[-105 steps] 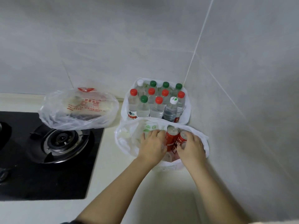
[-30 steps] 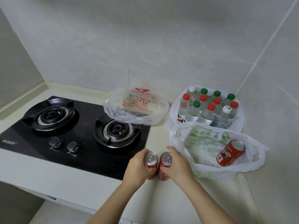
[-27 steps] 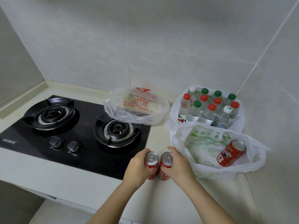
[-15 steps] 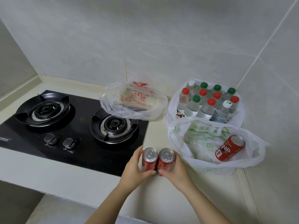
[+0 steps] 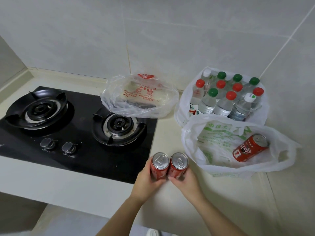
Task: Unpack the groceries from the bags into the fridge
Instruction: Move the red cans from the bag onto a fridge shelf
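Two red drink cans stand upright side by side near the counter's front edge. My left hand (image 5: 147,181) grips the left can (image 5: 159,165). My right hand (image 5: 186,182) grips the right can (image 5: 178,165). To their right lies a white bag with green print (image 5: 219,133), open, with one more red can (image 5: 249,148) lying on its side inside. Behind it, another white bag (image 5: 183,103) holds several water bottles (image 5: 225,97) with red, green and white caps. The fridge is out of view.
A black two-burner gas hob (image 5: 73,126) fills the counter's left side, with two knobs at its front. A clear plastic bag with red print (image 5: 139,96) rests partly on the right burner. Tiled walls close the back and right. The counter's edge (image 5: 71,189) drops off below my hands.
Since 3.5 s ago both cans came out of the green-print bag to the counter in front of the hob. In the last second my hands stay on them, barely shifting.
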Motion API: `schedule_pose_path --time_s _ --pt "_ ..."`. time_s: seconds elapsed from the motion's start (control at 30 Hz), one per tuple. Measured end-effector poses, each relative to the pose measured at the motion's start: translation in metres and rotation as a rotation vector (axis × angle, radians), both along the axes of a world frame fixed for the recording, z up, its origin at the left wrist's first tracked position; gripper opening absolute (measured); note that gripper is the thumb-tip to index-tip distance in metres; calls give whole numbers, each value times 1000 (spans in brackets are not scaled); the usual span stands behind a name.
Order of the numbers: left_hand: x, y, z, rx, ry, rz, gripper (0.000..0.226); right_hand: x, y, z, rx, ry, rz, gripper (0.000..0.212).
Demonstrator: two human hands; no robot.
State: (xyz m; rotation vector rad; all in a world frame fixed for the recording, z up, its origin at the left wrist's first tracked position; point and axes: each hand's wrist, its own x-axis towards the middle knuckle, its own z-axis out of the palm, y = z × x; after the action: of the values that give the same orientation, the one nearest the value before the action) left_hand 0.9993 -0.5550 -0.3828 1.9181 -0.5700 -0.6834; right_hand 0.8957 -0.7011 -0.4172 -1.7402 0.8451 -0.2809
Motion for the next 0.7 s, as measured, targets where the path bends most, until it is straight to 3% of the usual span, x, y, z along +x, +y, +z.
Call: schedule_pose_path --time_s 0.23,0.4,0.7 --pt "-3 -3 -9 42 -29 33 52 3 0 -2 36 47 24 45" --pt "-9 -2 -4 25 -18 99 49 2 0 9 -3 86 52 33" --pt "13 15 61 -68 -162 281 40 28 18 82 -71 -77 75 44"
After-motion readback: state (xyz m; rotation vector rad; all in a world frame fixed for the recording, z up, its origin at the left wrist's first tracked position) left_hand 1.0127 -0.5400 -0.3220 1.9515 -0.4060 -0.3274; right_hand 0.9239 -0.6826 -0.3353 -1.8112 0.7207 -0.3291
